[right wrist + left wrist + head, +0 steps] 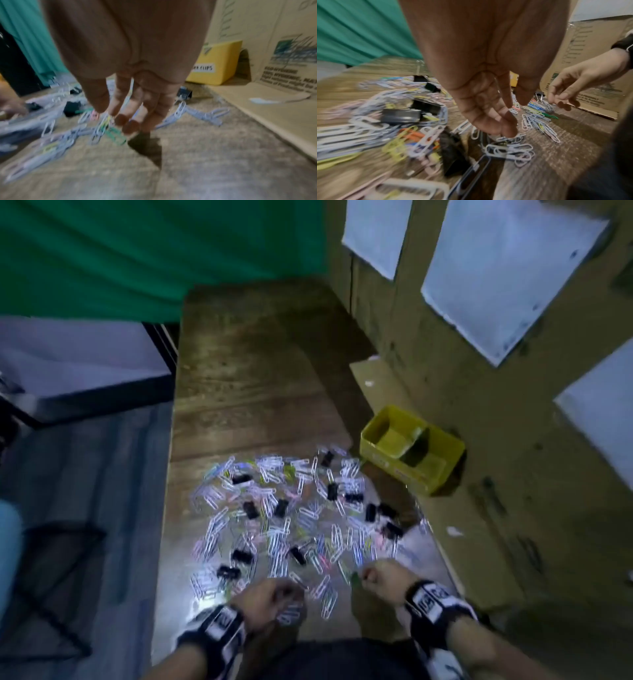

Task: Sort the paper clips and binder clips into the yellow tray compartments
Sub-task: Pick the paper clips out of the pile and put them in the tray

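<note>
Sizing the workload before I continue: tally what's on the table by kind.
Black binder clips: 12 visible, though the picture is blurred
Paper clips: too many and too blurred to count
Yellow tray: 1
Total countable: 13

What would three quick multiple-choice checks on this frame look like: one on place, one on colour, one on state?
1. Where does the yellow tray stand?
A. Left of the clip pile
B. In the middle of the clip pile
C. Right of the clip pile, by the cardboard wall

2. What colour are the binder clips?
A. Red
B. Black
C. White

3. What state are the tray compartments in?
A. No clips visible inside
B. Heaped with clips
C. Covered by a lid

Answers: 1 C, the head view shows it beyond the pile's right end, against the cardboard; 2 B, dark bodies stand out among pale paper clips; 3 A, their yellow floors show bare.
</note>
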`<state>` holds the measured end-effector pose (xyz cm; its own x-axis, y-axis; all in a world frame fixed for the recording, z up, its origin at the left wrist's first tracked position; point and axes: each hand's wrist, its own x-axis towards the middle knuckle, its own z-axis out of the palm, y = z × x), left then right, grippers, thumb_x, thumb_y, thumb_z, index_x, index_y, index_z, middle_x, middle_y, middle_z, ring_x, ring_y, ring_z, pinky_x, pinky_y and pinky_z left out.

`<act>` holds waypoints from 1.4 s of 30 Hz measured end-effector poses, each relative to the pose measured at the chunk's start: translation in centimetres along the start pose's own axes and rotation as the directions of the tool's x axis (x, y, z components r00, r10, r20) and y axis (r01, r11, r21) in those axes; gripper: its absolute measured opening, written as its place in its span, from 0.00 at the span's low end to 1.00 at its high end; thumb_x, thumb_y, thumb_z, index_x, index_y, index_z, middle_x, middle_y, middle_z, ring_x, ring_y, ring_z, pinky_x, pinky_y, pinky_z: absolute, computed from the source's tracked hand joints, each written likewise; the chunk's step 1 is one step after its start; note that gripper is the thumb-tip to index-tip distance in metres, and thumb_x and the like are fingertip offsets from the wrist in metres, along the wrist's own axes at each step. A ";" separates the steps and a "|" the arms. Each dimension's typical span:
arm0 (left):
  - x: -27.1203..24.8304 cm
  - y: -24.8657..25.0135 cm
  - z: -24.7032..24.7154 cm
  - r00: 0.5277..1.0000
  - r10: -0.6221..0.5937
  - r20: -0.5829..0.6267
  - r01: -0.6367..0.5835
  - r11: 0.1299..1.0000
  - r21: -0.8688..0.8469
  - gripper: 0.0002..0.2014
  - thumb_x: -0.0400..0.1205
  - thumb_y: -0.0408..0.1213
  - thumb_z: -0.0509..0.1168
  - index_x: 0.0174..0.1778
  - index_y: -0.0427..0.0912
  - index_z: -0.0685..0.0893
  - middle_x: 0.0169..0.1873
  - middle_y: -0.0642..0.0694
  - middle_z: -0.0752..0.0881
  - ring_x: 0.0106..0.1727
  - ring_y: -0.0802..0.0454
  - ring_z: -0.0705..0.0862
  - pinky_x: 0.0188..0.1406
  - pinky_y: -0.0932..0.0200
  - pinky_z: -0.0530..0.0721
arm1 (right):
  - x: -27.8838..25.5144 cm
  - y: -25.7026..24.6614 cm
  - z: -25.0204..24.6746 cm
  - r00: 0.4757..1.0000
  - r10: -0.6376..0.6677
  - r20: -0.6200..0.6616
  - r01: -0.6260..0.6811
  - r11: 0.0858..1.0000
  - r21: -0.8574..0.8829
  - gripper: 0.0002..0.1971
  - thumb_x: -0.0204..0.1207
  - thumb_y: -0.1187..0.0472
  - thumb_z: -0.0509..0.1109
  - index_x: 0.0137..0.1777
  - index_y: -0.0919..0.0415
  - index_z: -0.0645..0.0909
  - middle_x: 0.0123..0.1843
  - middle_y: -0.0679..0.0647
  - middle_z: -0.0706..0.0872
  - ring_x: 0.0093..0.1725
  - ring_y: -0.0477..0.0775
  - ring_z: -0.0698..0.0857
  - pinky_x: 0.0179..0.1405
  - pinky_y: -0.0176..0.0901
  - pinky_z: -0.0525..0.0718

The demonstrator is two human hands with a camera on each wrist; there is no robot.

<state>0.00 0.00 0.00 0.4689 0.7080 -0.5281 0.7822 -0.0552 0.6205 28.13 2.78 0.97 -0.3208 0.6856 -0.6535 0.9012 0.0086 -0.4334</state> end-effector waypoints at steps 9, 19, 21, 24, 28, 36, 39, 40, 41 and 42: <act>6.3 1.4 -1.0 0.992 -0.112 -0.061 0.118 0.987 0.105 0.24 0.83 0.36 0.57 0.75 0.55 0.64 0.35 0.48 0.81 0.27 0.61 0.75 0.24 0.70 0.71 | 1.6 -0.1 1.4 0.940 0.197 -0.277 -0.208 0.978 -0.010 0.30 0.74 0.45 0.69 0.72 0.53 0.64 0.70 0.54 0.69 0.65 0.54 0.76 0.61 0.47 0.80; 10.3 6.5 1.8 0.993 -0.025 -0.115 0.066 0.924 0.376 0.32 0.78 0.47 0.64 0.76 0.52 0.57 0.72 0.41 0.64 0.69 0.38 0.68 0.57 0.44 0.83 | 3.8 -1.0 2.6 0.933 0.210 -0.294 -0.229 0.973 -0.030 0.35 0.71 0.44 0.72 0.74 0.55 0.62 0.72 0.63 0.64 0.71 0.64 0.66 0.68 0.54 0.75; 11.0 6.6 2.2 0.992 -0.084 -0.093 0.115 0.904 0.412 0.31 0.79 0.44 0.65 0.75 0.51 0.59 0.73 0.40 0.62 0.70 0.35 0.67 0.61 0.41 0.81 | 4.0 -1.1 2.3 0.946 0.177 -0.271 -0.182 0.983 0.008 0.29 0.75 0.57 0.70 0.75 0.57 0.65 0.74 0.63 0.65 0.71 0.63 0.71 0.68 0.53 0.74; 11.3 6.5 2.4 0.990 -0.089 -0.107 0.127 0.891 0.436 0.25 0.79 0.39 0.66 0.72 0.45 0.68 0.73 0.38 0.65 0.71 0.36 0.67 0.67 0.41 0.76 | 4.3 -0.8 2.0 0.962 0.108 -0.251 -0.091 0.993 0.076 0.25 0.76 0.69 0.66 0.73 0.57 0.70 0.75 0.60 0.68 0.69 0.62 0.76 0.67 0.53 0.77; 11.1 5.5 2.6 0.994 0.020 -0.111 0.046 0.829 0.557 0.17 0.81 0.39 0.62 0.66 0.45 0.77 0.70 0.43 0.73 0.71 0.42 0.68 0.74 0.48 0.66 | 4.5 0.3 1.4 0.973 0.030 -0.230 0.002 0.991 0.135 0.21 0.77 0.69 0.66 0.69 0.57 0.76 0.72 0.57 0.75 0.67 0.59 0.79 0.68 0.50 0.77; 10.5 4.5 1.1 0.940 0.170 -0.296 -0.097 0.965 0.246 0.10 0.73 0.25 0.66 0.47 0.38 0.88 0.49 0.42 0.89 0.52 0.48 0.86 0.58 0.64 0.80 | 4.6 2.0 0.4 0.981 0.103 -0.166 -0.038 0.936 0.351 0.16 0.76 0.64 0.71 0.63 0.53 0.84 0.60 0.56 0.85 0.56 0.51 0.85 0.65 0.39 0.79; 10.0 3.7 -0.2 0.961 0.056 -0.270 -0.050 0.998 0.031 0.10 0.76 0.30 0.67 0.50 0.43 0.88 0.52 0.48 0.88 0.47 0.56 0.87 0.52 0.71 0.81 | 4.5 2.4 0.0 0.982 0.111 -0.151 -0.025 0.875 0.483 0.15 0.72 0.61 0.75 0.58 0.49 0.86 0.56 0.53 0.87 0.52 0.45 0.84 0.63 0.44 0.82; 9.8 3.6 -0.8 0.968 0.002 -0.251 -0.016 0.998 -0.055 0.10 0.76 0.30 0.68 0.50 0.44 0.89 0.51 0.50 0.88 0.44 0.55 0.88 0.49 0.70 0.83 | 4.3 2.5 -0.3 0.983 0.103 -0.152 -0.010 0.856 0.517 0.14 0.72 0.61 0.76 0.57 0.48 0.86 0.56 0.51 0.88 0.51 0.43 0.84 0.61 0.43 0.83; 9.6 3.8 -1.5 0.970 -0.054 -0.236 0.019 0.989 -0.149 0.09 0.76 0.30 0.69 0.48 0.46 0.89 0.49 0.52 0.88 0.40 0.54 0.88 0.45 0.65 0.86 | 4.1 2.5 -0.7 0.983 0.094 -0.156 0.007 0.835 0.550 0.14 0.71 0.60 0.77 0.56 0.48 0.87 0.56 0.49 0.88 0.51 0.41 0.84 0.59 0.41 0.84; 9.5 3.8 -2.2 0.971 -0.123 -0.207 0.072 0.968 -0.242 0.09 0.76 0.30 0.69 0.45 0.49 0.89 0.45 0.55 0.88 0.36 0.52 0.87 0.41 0.59 0.87 | 3.9 2.6 -1.1 0.983 0.082 -0.161 0.028 0.812 0.583 0.14 0.70 0.60 0.77 0.56 0.49 0.87 0.57 0.48 0.88 0.52 0.40 0.84 0.57 0.36 0.83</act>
<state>6.54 8.06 -1.34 0.2738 0.8395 -0.4694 0.6912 0.1676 0.7029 29.55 6.25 -2.03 -0.1945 0.7923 -0.5783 0.5529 -0.3984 -0.7318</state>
